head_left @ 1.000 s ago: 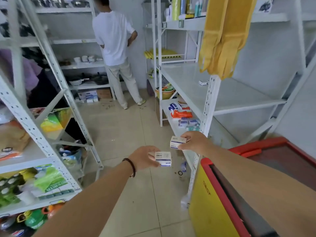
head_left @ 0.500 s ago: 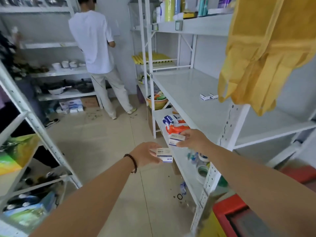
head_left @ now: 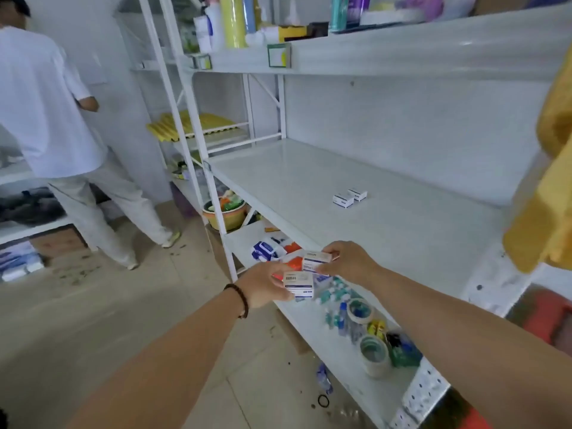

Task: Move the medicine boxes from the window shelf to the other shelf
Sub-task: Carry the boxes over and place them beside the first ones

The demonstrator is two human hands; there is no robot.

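Note:
My left hand grips a small white medicine box with a blue stripe. My right hand holds a second white medicine box just above and behind the first. Both hands hover at the front edge of a wide white shelf. Two more small white medicine boxes lie side by side on that shelf, further back and to the right of my hands.
A person in a white shirt stands at the left by other shelves. The lower shelf holds tape rolls, small bottles and packets. A yellow cloth hangs at the right. Bottles stand on the top shelf. A red bin sits at lower right.
The view has swung left and closer to the white shelf. Both hands, each still holding a box, have come nearer to the shelf's front edge.

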